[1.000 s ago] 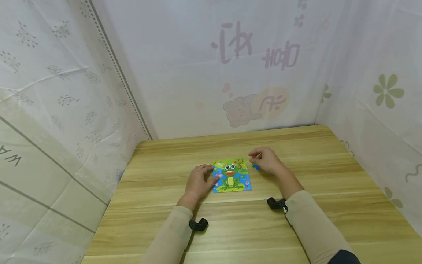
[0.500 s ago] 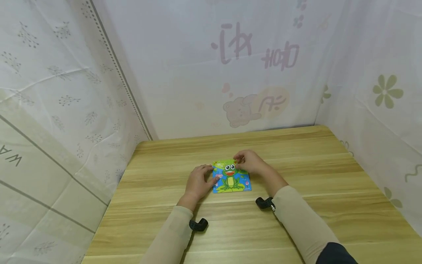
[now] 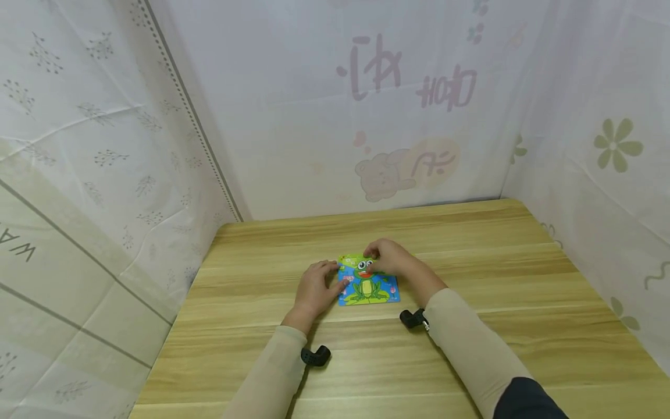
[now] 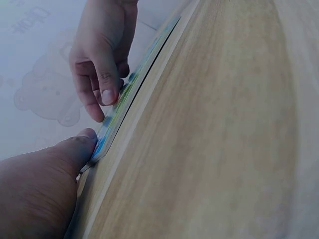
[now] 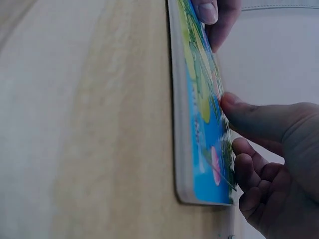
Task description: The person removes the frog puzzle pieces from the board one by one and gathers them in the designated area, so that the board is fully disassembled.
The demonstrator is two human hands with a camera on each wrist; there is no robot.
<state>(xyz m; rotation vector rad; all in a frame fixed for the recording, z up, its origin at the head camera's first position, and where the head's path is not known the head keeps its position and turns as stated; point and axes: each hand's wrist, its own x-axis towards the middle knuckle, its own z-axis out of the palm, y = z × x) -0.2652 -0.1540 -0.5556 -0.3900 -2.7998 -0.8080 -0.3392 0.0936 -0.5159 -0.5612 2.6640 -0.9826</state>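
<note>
A square frog puzzle (image 3: 366, 289) lies flat on the table, a green frog on a blue and green picture. At its left edge is my left hand (image 3: 314, 291), thumb resting on the picture, fingers relaxed by the upper left corner. Over the puzzle's upper right part my right hand (image 3: 394, 259) reaches in, thumb and forefinger down at the surface, the other fingers curled, as the left wrist view shows. The right thumb (image 5: 237, 107) is down at the picture in the right wrist view. Whether a small piece lies between those fingertips is hidden.
The wooden table (image 3: 272, 250) reaches out on every side of the puzzle. Behind it hangs a pale printed curtain (image 3: 293, 116), with more cloth at left and right. Black wrist cameras (image 3: 316, 356) sit by the sleeves.
My right hand has moved left from beside the puzzle onto its upper right part. The small blue-green piece seen under that hand earlier is out of sight. My left hand stays put.
</note>
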